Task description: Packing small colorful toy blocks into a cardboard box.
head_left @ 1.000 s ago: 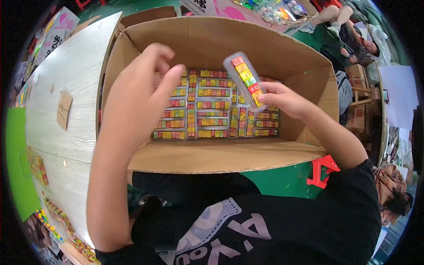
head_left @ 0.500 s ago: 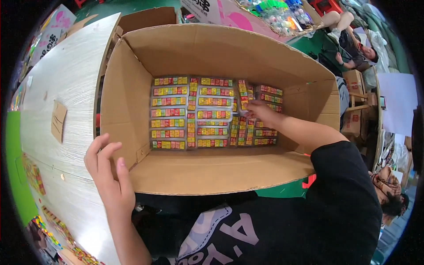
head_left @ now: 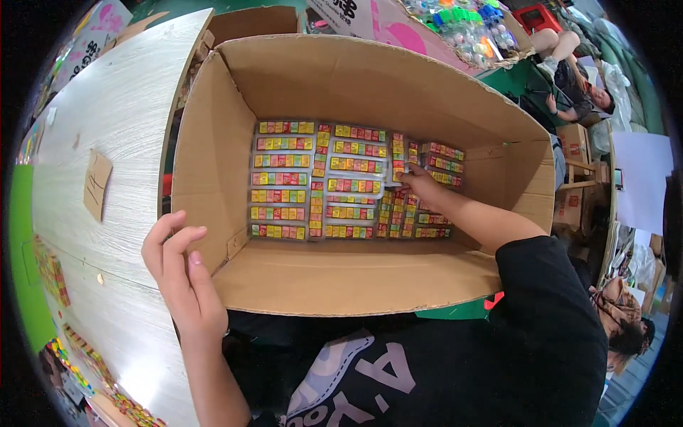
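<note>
A deep cardboard box (head_left: 313, 281) stands in front of me, its bottom covered with rows of clear packs (head_left: 284, 161) of small red, yellow, green and pink cubes. Inside it, right of the middle, my right hand (head_left: 423, 186) has its fingertips closed on the near end of a narrow pack of cubes (head_left: 398, 151), which stands lengthwise among the others. Part of that pack is hidden under the fingers. My left hand (head_left: 186, 274) hovers at the box's near left corner, fingers apart and slightly bent, holding nothing.
A pale wooden table (head_left: 135, 164) runs along the left, with a cardboard scrap (head_left: 97, 185) and strips of cubes (head_left: 51, 270) on it. Beyond the box is a carton of colourful plastic items (head_left: 462, 32). A seated person (head_left: 569, 82) is at far right.
The narrow pack under my right hand has gone from slightly tilted to straighter in its row. My left hand stays by the corner; the whole view has shifted slightly.
</note>
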A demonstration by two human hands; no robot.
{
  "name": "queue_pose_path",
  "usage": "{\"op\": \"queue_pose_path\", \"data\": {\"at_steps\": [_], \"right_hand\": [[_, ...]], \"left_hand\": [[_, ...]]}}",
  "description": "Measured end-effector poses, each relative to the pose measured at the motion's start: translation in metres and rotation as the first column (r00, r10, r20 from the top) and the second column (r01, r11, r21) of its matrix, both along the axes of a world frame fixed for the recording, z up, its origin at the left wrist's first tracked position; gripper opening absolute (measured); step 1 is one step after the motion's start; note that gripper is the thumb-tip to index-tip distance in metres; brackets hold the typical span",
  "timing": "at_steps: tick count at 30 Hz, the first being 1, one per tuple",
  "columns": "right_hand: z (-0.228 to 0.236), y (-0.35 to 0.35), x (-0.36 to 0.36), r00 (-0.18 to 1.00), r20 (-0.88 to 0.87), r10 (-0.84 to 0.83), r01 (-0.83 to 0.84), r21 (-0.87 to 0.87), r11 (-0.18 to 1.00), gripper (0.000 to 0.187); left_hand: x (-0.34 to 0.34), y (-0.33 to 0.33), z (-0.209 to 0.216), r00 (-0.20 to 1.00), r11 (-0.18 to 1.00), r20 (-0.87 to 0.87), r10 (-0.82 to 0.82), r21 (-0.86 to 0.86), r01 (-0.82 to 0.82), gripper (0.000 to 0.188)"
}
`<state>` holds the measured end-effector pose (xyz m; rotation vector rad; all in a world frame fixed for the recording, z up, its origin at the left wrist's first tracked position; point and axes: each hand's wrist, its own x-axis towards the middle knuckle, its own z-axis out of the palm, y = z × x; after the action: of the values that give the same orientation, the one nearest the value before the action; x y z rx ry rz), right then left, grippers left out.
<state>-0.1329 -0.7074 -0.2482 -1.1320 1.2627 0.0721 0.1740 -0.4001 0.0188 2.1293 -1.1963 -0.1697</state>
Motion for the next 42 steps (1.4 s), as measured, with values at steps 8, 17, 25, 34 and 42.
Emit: {"op": "queue_pose_path", "data": {"at_steps": [8, 17, 25, 34, 42], "right_hand": [[0.005, -0.005, 0.015, 0.977, -0.107, 0.185, -0.192, -0.064, 0.979, 0.053], [-0.002, -0.023, 0.028, 0.939, -0.129, 0.319, -0.344, -0.322, 0.882, 0.066], [0.014, -0.022, 0.04, 0.848, -0.362, 0.387, -0.502, -0.311, 0.807, 0.06], [-0.017, -0.029, 0.022, 0.965, -0.209, 0.161, -0.232, -0.38, 0.895, 0.05], [-0.04, -0.04, 0.028, 0.924, -0.254, 0.287, -0.372, -0.417, 0.829, 0.035]], "left_hand": [[-0.003, 0.003, -0.002, 1.0, 1.0, 0.008, -0.011, 0.0, 0.011, 0.025], [-0.002, 0.001, -0.001, 1.0, 1.0, 0.005, -0.017, -0.02, 0.017, 0.024], [0.0, 0.003, -0.003, 1.0, 1.0, -0.01, -0.02, -0.017, 0.02, 0.024], [-0.001, 0.004, -0.003, 1.0, 1.0, 0.012, -0.029, 0.0, 0.029, 0.024], [0.001, 0.002, -0.002, 0.999, 0.999, 0.024, -0.04, 0.013, 0.039, 0.025]]}}
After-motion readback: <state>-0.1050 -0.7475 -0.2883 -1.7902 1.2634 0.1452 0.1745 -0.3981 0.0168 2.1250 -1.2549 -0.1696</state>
